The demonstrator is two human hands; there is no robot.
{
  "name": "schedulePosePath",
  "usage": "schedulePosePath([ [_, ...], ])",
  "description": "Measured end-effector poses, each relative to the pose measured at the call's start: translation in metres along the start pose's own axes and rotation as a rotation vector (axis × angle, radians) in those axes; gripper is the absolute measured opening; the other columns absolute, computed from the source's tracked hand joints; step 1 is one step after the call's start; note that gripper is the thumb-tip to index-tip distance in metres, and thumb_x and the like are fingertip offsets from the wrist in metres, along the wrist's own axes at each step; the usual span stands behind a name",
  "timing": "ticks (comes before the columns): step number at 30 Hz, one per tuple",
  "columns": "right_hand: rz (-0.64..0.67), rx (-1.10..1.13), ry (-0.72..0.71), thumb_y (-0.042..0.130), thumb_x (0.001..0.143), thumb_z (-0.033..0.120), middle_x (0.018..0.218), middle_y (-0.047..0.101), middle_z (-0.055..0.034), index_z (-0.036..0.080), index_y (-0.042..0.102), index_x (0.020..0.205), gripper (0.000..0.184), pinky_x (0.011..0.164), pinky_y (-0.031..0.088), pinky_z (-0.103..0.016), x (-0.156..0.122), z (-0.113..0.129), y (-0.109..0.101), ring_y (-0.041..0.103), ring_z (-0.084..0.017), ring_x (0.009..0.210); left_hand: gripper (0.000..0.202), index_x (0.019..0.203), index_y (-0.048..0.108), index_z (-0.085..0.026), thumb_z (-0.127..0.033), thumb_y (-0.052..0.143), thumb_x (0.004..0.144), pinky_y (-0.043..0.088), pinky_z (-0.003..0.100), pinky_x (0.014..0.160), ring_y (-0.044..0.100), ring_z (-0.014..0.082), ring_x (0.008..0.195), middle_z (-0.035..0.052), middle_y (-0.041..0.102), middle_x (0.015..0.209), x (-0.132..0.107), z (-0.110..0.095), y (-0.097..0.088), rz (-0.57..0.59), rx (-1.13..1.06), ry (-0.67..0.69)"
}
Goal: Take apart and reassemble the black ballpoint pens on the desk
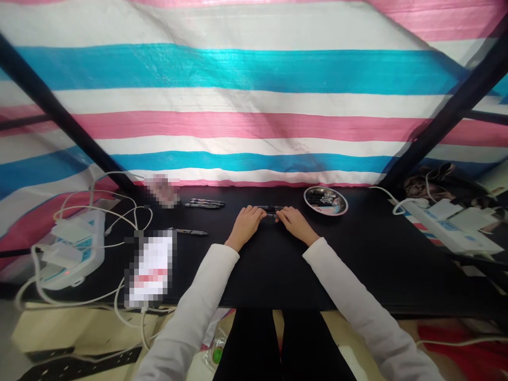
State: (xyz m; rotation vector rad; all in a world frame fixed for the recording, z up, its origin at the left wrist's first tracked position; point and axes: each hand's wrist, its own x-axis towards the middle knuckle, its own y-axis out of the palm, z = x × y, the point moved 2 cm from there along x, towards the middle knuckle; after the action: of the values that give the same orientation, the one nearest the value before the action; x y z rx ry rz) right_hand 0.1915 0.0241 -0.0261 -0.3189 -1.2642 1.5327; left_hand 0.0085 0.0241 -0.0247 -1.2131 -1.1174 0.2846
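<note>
Both my hands rest on the black table (357, 264), far out in front of me. My left hand (246, 224) and my right hand (292, 222) each curl their fingers around one end of a dark pen (270, 210) that lies crosswise between them. Two more dark pens (204, 203) lie side by side to the left of my left hand. Nearer the left, another pen (189, 231) lies alone. White sleeves cover both forearms.
A small round metal dish (326, 200) stands right of my right hand. White power strips with cables sit at the left (73, 246) and right (448, 225) table ends. A striped pink, blue and white tarp (254, 106) hangs behind. Dark frame poles slant at both sides.
</note>
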Motion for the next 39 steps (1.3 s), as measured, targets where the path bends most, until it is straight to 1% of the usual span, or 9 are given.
schedulePosePath([
  [3,-0.011,0.087,0.015,0.043,0.091,0.037,0.078,0.063,-0.003,0.02,0.061,0.078,0.028,0.072,0.037,-0.03,0.003,-0.004,0.001,0.052,-0.016,0.072,0.027,0.088,0.058,-0.02,-0.025,0.033,0.095,0.035,0.032,0.073,0.051,0.0188,0.082,0.0051,0.06,0.084,0.0,0.002,0.0,-0.003,0.016,-0.01],
  [7,-0.132,0.181,0.018,0.055,0.084,0.034,0.08,0.062,-0.0031,0.02,0.058,0.081,0.014,0.07,0.037,-0.03,0.003,0.0,-0.003,0.051,-0.017,0.074,0.026,0.086,0.058,-0.02,-0.023,0.033,0.095,0.035,0.032,0.073,0.051,0.0188,0.082,0.0036,0.061,0.082,-0.001,0.004,0.002,0.015,0.005,-0.024],
  [10,-0.177,0.159,0.001,0.056,0.084,0.03,0.08,0.061,-0.0037,0.02,0.056,0.078,0.012,0.072,0.037,-0.031,0.001,0.006,-0.007,0.051,-0.018,0.075,0.026,0.086,0.057,-0.02,-0.022,0.033,0.095,0.036,0.031,0.074,0.051,0.0185,0.083,0.0028,0.061,0.084,-0.001,0.004,0.003,0.05,-0.018,-0.031],
  [13,-0.132,0.103,-0.026,0.059,0.081,0.037,0.088,0.06,-0.0044,0.02,0.058,0.093,0.02,0.075,0.037,-0.032,-0.001,0.009,-0.007,0.051,-0.019,0.08,0.025,0.09,0.058,-0.02,-0.024,0.033,0.095,0.036,0.031,0.075,0.05,0.0184,0.084,0.0033,0.061,0.088,-0.001,0.005,0.002,0.057,-0.032,-0.036],
  [16,-0.081,0.004,-0.033,0.046,0.089,0.039,0.093,0.06,-0.0062,0.02,0.059,0.099,0.025,0.078,0.036,-0.033,-0.002,0.007,-0.004,0.051,-0.02,0.085,0.026,0.093,0.057,-0.019,-0.028,0.033,0.095,0.036,0.031,0.077,0.05,0.0182,0.083,0.0037,0.061,0.089,0.0,0.004,-0.001,0.021,-0.029,-0.036],
  [19,-0.051,-0.073,-0.014,0.032,0.095,0.034,0.088,0.06,-0.0069,0.02,0.063,0.083,0.036,0.076,0.035,-0.033,-0.001,0.003,-0.001,0.049,-0.019,0.082,0.026,0.093,0.057,-0.02,-0.028,0.032,0.096,0.036,0.031,0.075,0.049,0.0186,0.082,0.0039,0.061,0.088,0.0,0.003,-0.002,-0.004,-0.005,-0.027],
  [27,-0.167,0.114,0.038,0.056,0.085,0.034,0.082,0.064,-0.0029,0.021,0.059,0.092,0.015,0.075,0.036,-0.032,0.001,-0.005,-0.012,0.053,-0.019,0.077,0.027,0.086,0.055,-0.019,-0.019,0.03,0.095,0.033,0.032,0.073,0.049,0.0186,0.081,0.004,0.061,0.087,-0.003,0.012,0.0,0.068,0.005,-0.124],
  [32,-0.174,0.075,0.041,0.056,0.083,0.023,0.085,0.064,-0.0026,0.022,0.055,0.092,0.008,0.075,0.038,-0.033,-0.001,-0.014,-0.015,0.053,-0.02,0.081,0.028,0.088,0.054,-0.02,-0.024,0.028,0.097,0.031,0.032,0.072,0.048,0.0193,0.082,0.0035,0.061,0.089,-0.003,0.014,0.0,0.073,0.036,-0.124],
  [39,-0.214,-0.024,0.101,0.05,0.081,0.015,0.088,0.063,-0.0052,0.021,0.049,0.091,0.012,0.076,0.038,-0.034,-0.002,-0.022,-0.015,0.053,-0.022,0.082,0.028,0.097,0.055,-0.021,-0.034,0.03,0.096,0.03,0.033,0.074,0.047,0.02,0.086,0.0047,0.059,0.094,-0.005,0.019,-0.001,0.046,0.08,-0.164],
])
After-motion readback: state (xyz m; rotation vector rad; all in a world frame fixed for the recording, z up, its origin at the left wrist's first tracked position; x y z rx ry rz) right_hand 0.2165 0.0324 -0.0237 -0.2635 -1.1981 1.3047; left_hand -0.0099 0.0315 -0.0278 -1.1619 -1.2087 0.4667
